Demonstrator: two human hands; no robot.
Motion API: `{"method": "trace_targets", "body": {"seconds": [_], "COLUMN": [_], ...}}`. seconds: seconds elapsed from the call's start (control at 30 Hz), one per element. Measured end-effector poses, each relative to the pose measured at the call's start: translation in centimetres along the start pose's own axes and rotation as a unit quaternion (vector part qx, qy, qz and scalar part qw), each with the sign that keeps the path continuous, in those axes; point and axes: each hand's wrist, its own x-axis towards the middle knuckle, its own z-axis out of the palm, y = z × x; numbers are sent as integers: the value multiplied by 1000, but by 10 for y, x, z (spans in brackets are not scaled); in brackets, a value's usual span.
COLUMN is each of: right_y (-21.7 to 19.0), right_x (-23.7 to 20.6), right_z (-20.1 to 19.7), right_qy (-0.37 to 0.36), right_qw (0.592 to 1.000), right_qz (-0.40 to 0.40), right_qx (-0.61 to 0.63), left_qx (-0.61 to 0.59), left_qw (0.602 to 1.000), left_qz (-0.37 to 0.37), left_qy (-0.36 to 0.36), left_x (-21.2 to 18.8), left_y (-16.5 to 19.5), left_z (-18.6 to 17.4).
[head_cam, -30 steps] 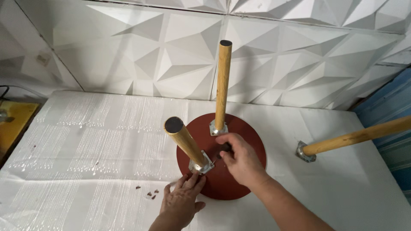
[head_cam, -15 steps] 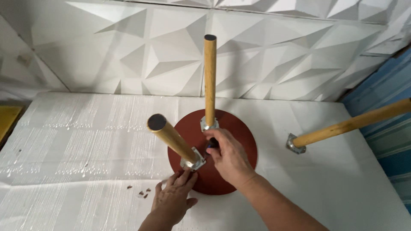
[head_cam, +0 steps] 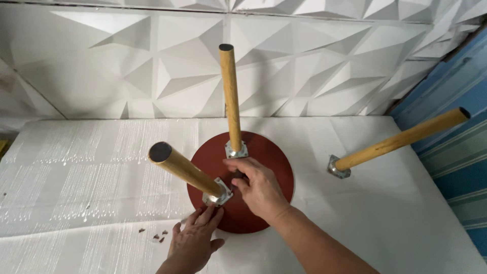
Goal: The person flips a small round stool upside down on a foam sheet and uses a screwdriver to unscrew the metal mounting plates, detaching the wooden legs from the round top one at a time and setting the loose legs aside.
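Note:
A round dark-red wooden seat (head_cam: 274,162) lies flat on a white-covered table (head_cam: 91,167). Two light wooden legs rise from metal brackets on it: a far leg (head_cam: 231,96) standing upright and a near leg (head_cam: 182,167) tilted toward me. My right hand (head_cam: 258,187) rests on the seat beside the near leg's bracket (head_cam: 219,195), fingers curled around a small dark object that is mostly hidden. My left hand (head_cam: 195,238) lies flat, fingertips pressing the seat's near edge just below that bracket.
A third wooden leg (head_cam: 401,139) with its metal bracket (head_cam: 339,167) stands apart at the right of the table. Several small dark screws (head_cam: 154,235) lie to the left of my left hand. A white faceted wall panel (head_cam: 152,66) backs the table; blue boards (head_cam: 456,152) stand right.
The view has shifted slightly. My right hand has slid a little toward the near bracket. My left hand stays pressed at the seat's edge.

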Motion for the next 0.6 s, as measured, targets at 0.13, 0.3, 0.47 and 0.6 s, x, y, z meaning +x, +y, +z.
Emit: {"method": "trace_targets", "body": {"seconds": [0.13,0.3,0.47,0.6], "right_y": [1,-6,-9,-2], "right_x": [-2,1,6,2], "right_z": [6,12,0,-9], "right_qy": [-52,-24,-28,-13], "right_qw": [996,990,987,1000], "right_qz": [64,-35,95,18], "right_qx": [-17,-136,-129,-22], "left_qx": [10,26,24,9], "left_qw": [1000,999,999,999], "left_qz": [-15,-26,-32,-33], "left_qy": [-15,-29,-34,-15], "left_x": [2,3,4,0], "left_y": [3,6,8,8], "left_z": [-1,-4,-7,-4]}}
